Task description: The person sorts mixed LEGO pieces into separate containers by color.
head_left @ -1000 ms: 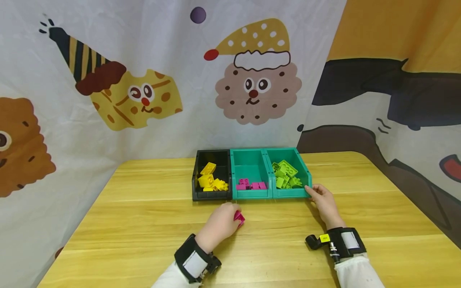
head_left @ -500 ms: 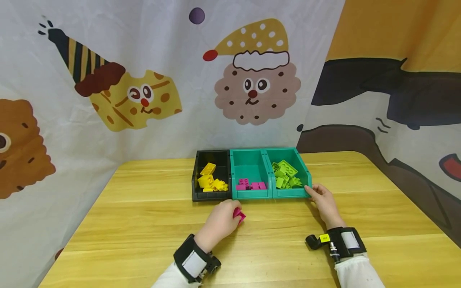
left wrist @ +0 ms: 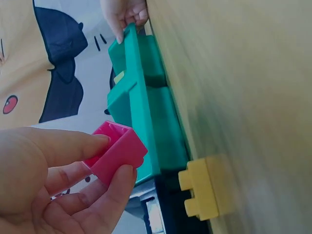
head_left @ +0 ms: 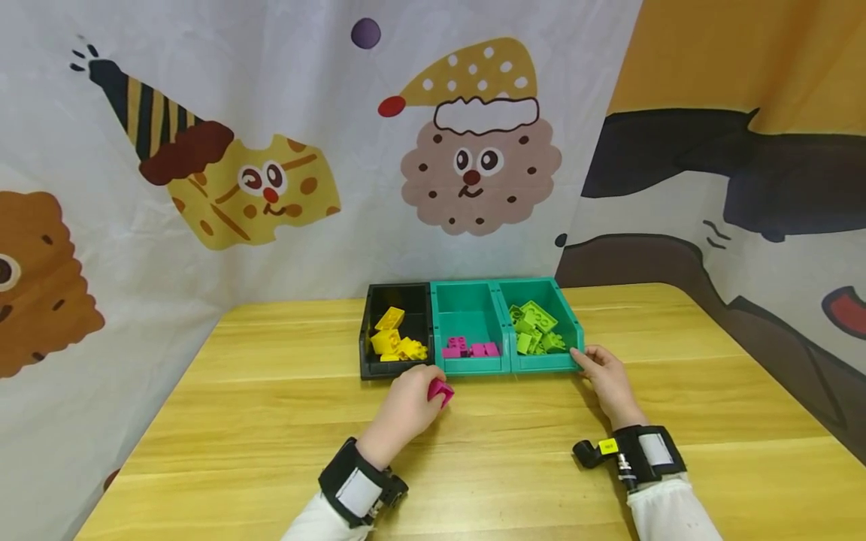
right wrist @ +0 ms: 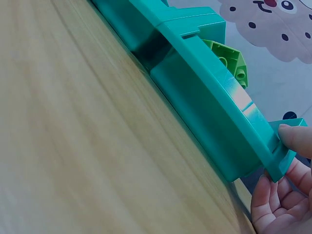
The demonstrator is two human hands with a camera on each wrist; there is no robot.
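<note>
My left hand (head_left: 406, 402) pinches a pink toy building brick (head_left: 440, 392) between thumb and fingers, in front of the black bin. In the left wrist view the hollow side of that pink brick (left wrist: 117, 151) shows. A yellow brick (left wrist: 200, 189) stands on the table close by; the left hand hides it in the head view. My right hand (head_left: 607, 379) grips the front right corner of the right teal bin (head_left: 546, 363), thumb on top and fingers below, as the right wrist view shows. Lime green bricks (head_left: 537, 327) lie in that bin.
The middle teal bin (head_left: 472, 365) holds a few pink bricks (head_left: 471, 349). Beside it, the black bin (head_left: 398, 370) holds several yellow bricks (head_left: 392, 340). All three bins stand side by side on the wooden table (head_left: 271, 421), before a printed cloth (head_left: 304, 90).
My left hand, holding the pink brick, has moved slightly toward the black bin and a little left. The right hand stays at the teal bin's corner.
</note>
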